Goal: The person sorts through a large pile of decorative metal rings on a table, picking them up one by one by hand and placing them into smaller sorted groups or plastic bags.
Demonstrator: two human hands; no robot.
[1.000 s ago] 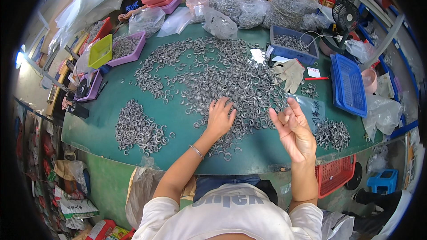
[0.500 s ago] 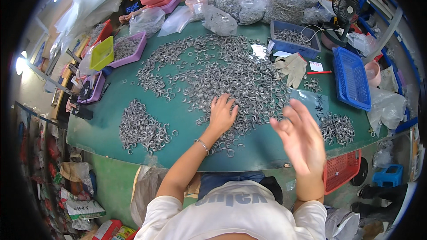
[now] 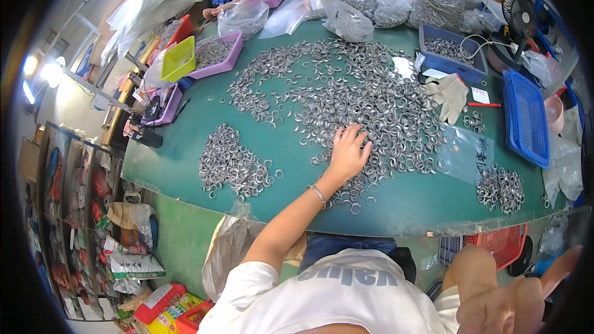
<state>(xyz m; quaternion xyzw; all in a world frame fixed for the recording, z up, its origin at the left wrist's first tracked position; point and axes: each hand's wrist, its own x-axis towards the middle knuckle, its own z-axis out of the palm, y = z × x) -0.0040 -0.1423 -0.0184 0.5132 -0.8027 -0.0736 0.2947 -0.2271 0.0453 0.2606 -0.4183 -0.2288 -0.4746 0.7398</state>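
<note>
Small grey metal rings (image 3: 371, 102) lie in a wide, loose spread over the green table. My left hand (image 3: 350, 153) rests on the near part of this spread, fingers apart and touching rings. It grips none that I can see. Away from the table, my right hand (image 3: 504, 303) is raised close to the camera at the lower right. One of its digits stretches out to the right, while the others are partly cut off by the rim; no object shows in it. A separate heap of rings (image 3: 232, 164) sits to the left, and a smaller heap (image 3: 501, 188) to the right.
A blue basket (image 3: 526, 117), a cloth glove (image 3: 450, 96) and a blue-grey bin of rings (image 3: 455, 55) stand at the right. Bags of rings (image 3: 346, 18) line the back. Pink and green trays (image 3: 178, 60) are at the left. A red basket (image 3: 504, 244) sits below the table edge.
My right hand has swung from above the table's right side down to the lower right, near the camera. My left hand stays on the rings. The view has turned leftward.
</note>
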